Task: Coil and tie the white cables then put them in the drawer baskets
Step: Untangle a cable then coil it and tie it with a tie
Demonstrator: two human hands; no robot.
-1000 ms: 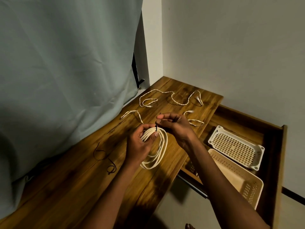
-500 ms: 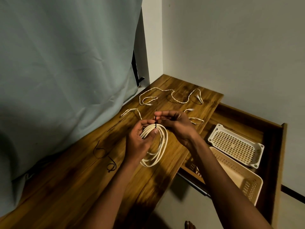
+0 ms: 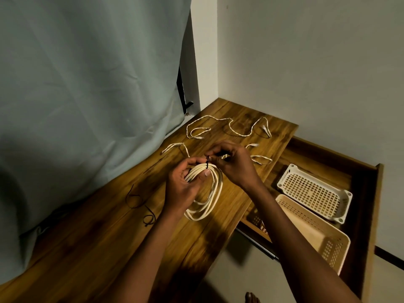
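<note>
the left hand is gripping a coiled white cable over the wooden table, its fingers curling round the top of the loops and the thumb pressing on the front of the bundle. the coil is hanging down from that grip, with its lower end lying on or just above the tabletop; i cannot tell which. a black tie is wrapping round the top of the coil, its end sticking upward. the right hand is pinching that tie end between thumb and fingertips, just beside the left hand's fingers.

farther back on the table, a long loose white cable is lying in open curves near the wall corner. a second loose cable is lying just behind the hands, and another is showing to the right of the right hand, near the table edge. two spare black ties are lying on the table left of the left forearm, close to a grey-green curtain that is hanging along the table's left side.

to the right, an open wooden drawer is holding two baskets: a white slotted basket farther back and a beige basket nearer, touching or nearly touching each other.
</note>
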